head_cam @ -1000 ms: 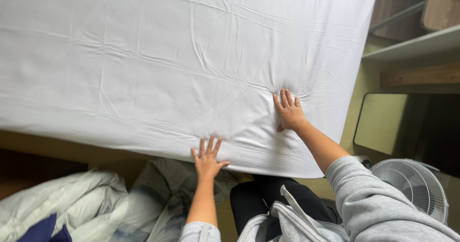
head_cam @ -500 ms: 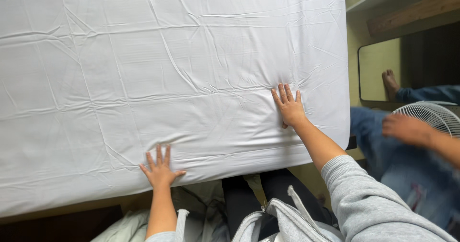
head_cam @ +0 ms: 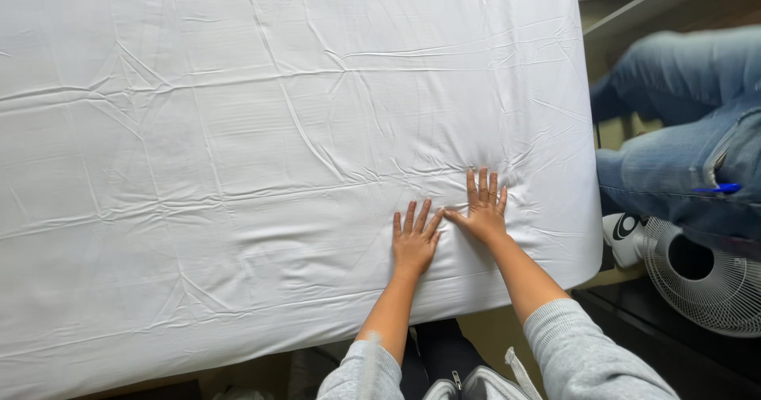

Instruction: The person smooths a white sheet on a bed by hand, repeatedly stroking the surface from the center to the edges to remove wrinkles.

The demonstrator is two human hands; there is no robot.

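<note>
Two flat hands press on a white sheet near the bed's corner.

The left hand (head_cam: 414, 241) and the right hand (head_cam: 482, 211) lie palm down, fingers spread and gripping nothing, side by side on the creased white sheet (head_cam: 261, 154), which covers the mattress from edge to edge; their thumbs just touch. Beside the bed, on the right, stand another person's legs in blue jeans (head_cam: 682, 130), a white shoe (head_cam: 624, 237) and a white fan (head_cam: 701, 277).

Both hands, left hand (head_cam: 414, 244) and right hand (head_cam: 482, 210), lay flat, fingers spread, side by side on wrinkled white bedsheet (head_cam: 238, 154); white fan (head_cam: 701, 277) stood at right.
</note>
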